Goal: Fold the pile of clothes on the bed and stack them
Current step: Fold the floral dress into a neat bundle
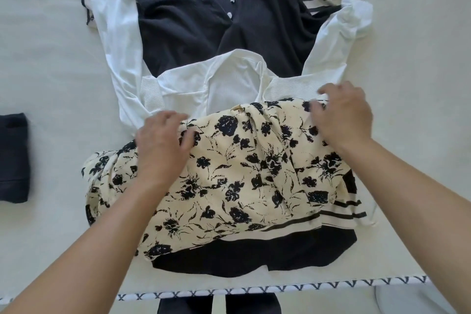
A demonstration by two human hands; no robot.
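While the left hand (163, 143) curls its fingers over the far left edge of the floral garment (229, 181) and the right hand (342, 115) pinches the far right edge, that piece lies crumpled atop the pile of clothes (216, 28) on the bed (46, 58). Best pull both corners taut and level before folding; a folded dark item (12, 158) waits well to the left.

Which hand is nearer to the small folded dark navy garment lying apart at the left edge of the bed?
Left. The left hand grips the cream floral garment's left top edge, closer to the folded dark navy garment; the right hand holds the opposite corner, far across.
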